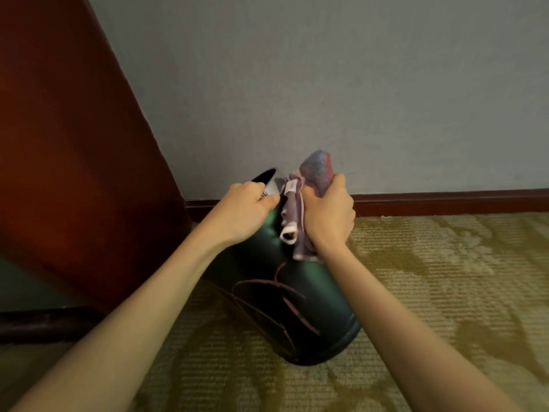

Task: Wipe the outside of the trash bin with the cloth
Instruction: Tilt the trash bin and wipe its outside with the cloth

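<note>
Gripping bin (309, 295) rim, left hand (240, 211); right hand (328, 212) bunching cloth (300, 209)

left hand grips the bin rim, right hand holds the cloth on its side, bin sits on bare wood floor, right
Only the floor is wrong: the head view shows the trash bin on patterned carpet, not bare wood. The left hand does grip the rim and the right hand holds the cloth against its side.
</note>
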Demonstrator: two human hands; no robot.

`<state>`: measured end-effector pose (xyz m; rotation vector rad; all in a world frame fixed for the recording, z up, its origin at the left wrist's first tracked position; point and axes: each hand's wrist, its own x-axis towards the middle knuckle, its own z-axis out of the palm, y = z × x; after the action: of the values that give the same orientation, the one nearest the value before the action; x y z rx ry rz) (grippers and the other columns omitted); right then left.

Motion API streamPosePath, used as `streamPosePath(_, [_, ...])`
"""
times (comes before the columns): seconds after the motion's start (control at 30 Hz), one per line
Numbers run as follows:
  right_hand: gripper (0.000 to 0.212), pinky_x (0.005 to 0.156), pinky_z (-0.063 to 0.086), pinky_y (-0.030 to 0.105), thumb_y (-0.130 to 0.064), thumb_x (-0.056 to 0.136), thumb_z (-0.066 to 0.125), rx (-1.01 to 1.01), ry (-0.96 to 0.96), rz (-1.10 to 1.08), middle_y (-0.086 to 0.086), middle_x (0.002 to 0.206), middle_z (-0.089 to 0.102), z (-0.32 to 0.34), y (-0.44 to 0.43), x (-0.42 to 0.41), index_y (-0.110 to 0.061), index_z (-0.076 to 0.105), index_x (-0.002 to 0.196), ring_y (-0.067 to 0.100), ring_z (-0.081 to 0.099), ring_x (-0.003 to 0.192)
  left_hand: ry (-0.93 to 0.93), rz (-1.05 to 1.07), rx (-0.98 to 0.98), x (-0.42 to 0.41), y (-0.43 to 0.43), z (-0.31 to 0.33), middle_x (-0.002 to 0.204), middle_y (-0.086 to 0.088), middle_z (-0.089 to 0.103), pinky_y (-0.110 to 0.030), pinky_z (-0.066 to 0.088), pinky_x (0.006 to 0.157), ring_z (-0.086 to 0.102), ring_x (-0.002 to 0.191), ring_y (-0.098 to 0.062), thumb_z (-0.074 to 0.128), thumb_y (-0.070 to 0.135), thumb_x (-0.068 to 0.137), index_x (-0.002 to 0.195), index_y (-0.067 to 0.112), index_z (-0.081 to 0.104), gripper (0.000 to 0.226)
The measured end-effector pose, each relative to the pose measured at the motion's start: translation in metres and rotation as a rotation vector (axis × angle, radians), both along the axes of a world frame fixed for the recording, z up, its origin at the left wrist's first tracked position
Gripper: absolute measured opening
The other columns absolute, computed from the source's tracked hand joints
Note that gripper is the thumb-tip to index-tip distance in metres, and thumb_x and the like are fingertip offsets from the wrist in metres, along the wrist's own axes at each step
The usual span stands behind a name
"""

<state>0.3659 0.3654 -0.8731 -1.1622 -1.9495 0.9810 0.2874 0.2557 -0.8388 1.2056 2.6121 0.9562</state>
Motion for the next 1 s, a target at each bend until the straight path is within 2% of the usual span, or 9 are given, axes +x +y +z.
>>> streamPosePath(0.17, [0.033, 0.064, 0.041, 0.034, -0.035, 0.083, 0.057, 0.074, 0.193, -0.005, 0.005, 0.101, 0.061, -0.012, -0.047, 0.026, -0.015, 0.046, 0.107, 0.026, 0.059, 0.079, 0.004, 0.012, -0.016, -0.009, 0.007, 0.001, 0.076, -0.014, 0.059, -0.032, 0.032, 0.062, 0.056, 0.079, -0.030, 0.052, 0.027, 0.091, 0.072, 0.000, 0.057, 0.034])
streamPosePath(0.27, [0.029, 0.064, 0.040, 0.034, -0.032, 0.082, 0.057, 0.027, 0.218, 0.002, 0.004, 0.098, 0.061, -0.013, -0.049, 0.026, -0.016, 0.045, 0.103, 0.025, 0.058, 0.078, -0.008, 0.038, -0.020, -0.010, 0.008, 0.002, 0.079, -0.016, 0.061, -0.034, 0.035, 0.062, 0.057, 0.078, -0.031, 0.051, 0.029, 0.090, 0.077, -0.003, 0.059, 0.035])
streamPosePath(0.4, [0.024, 0.068, 0.047, 0.043, -0.032, 0.082, 0.057, -0.025, 0.156, 0.009, 0.007, 0.090, 0.060, -0.007, -0.029, 0.018, -0.015, 0.043, 0.092, 0.032, 0.058, 0.078, 0.009, 0.077, -0.033, -0.006, 0.009, 0.001, 0.082, -0.018, 0.061, -0.034, 0.038, 0.063, 0.056, 0.078, -0.033, 0.050, 0.030, 0.090, 0.077, 0.000, 0.059, 0.034])
streamPosePath(0.53, [0.025, 0.065, 0.040, 0.035, -0.036, 0.082, 0.058, -0.085, 0.067, 0.002, 0.005, 0.086, 0.058, -0.006, -0.002, 0.010, -0.016, 0.044, 0.088, 0.033, 0.058, 0.080, 0.025, 0.074, -0.026, 0.003, 0.004, -0.003, 0.070, -0.009, 0.049, -0.033, 0.029, 0.060, 0.047, 0.068, -0.028, 0.048, 0.031, 0.091, 0.061, 0.013, 0.041, 0.035])
streamPosePath(0.7, [0.039, 0.076, 0.043, 0.036, -0.042, 0.083, 0.060, -0.272, -0.080, 0.044, 0.014, 0.111, 0.062, -0.010, 0.039, -0.007, -0.012, 0.055, 0.107, 0.037, 0.058, 0.100, 0.073, 0.046, -0.001, 0.019, 0.005, -0.004, 0.060, -0.005, 0.039, -0.035, 0.027, 0.064, 0.039, 0.073, -0.031, 0.047, 0.026, 0.091, 0.057, 0.011, 0.034, 0.040])
streamPosePath(0.8, [0.045, 0.075, 0.041, 0.033, -0.043, 0.081, 0.062, -0.321, -0.093, 0.052, 0.016, 0.114, 0.062, -0.016, 0.052, -0.008, -0.009, 0.057, 0.110, 0.037, 0.058, 0.101, 0.086, 0.052, -0.023, 0.021, 0.012, -0.003, 0.062, -0.005, 0.039, -0.036, 0.028, 0.066, 0.039, 0.076, -0.031, 0.045, 0.028, 0.092, 0.058, 0.012, 0.033, 0.039])
streamPosePath(0.93, [0.047, 0.083, 0.047, 0.040, -0.043, 0.081, 0.062, -0.339, -0.078, 0.032, 0.017, 0.114, 0.061, -0.027, 0.060, 0.007, -0.009, 0.056, 0.112, 0.037, 0.058, 0.102, 0.082, 0.069, -0.049, 0.022, 0.019, -0.005, 0.074, -0.012, 0.047, -0.038, 0.031, 0.064, 0.047, 0.079, -0.037, 0.043, 0.033, 0.092, 0.060, 0.015, 0.035, 0.038])
streamPosePath(1.0, [0.046, 0.084, 0.045, 0.039, -0.041, 0.082, 0.062, -0.343, -0.103, 0.014, 0.018, 0.116, 0.060, -0.041, 0.062, 0.025, -0.009, 0.055, 0.113, 0.038, 0.057, 0.105, 0.078, 0.079, -0.055, 0.020, 0.019, -0.004, 0.076, -0.012, 0.050, -0.038, 0.033, 0.061, 0.050, 0.075, -0.035, 0.044, 0.035, 0.092, 0.062, 0.013, 0.040, 0.037])
